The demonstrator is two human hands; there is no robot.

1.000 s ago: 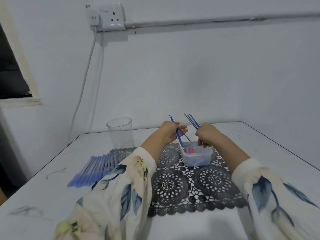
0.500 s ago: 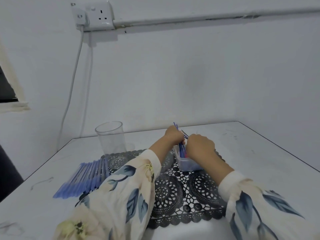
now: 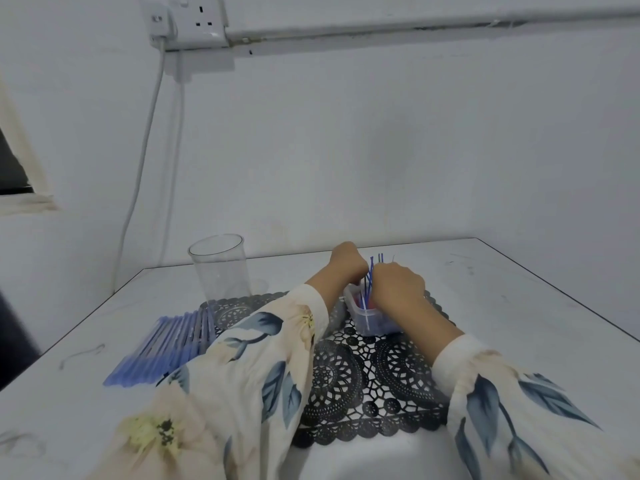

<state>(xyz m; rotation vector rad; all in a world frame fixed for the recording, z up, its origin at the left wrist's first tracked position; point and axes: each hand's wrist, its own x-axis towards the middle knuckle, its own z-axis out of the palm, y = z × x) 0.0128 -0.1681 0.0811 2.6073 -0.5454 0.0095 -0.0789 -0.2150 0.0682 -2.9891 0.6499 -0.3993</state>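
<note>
**Blue refills (image 3: 370,271) are gathered down into the clear tub (image 3: 372,320).**
Held apart and higher a second ago, they are now stood together in the tub on the lace mat (image 3: 349,372). The right hand (image 3: 398,287) is curled round the bundle in a closed grip. The grip of the left hand (image 3: 348,263), close beside it, cannot be told. Bundling seems nearly finished.
</note>
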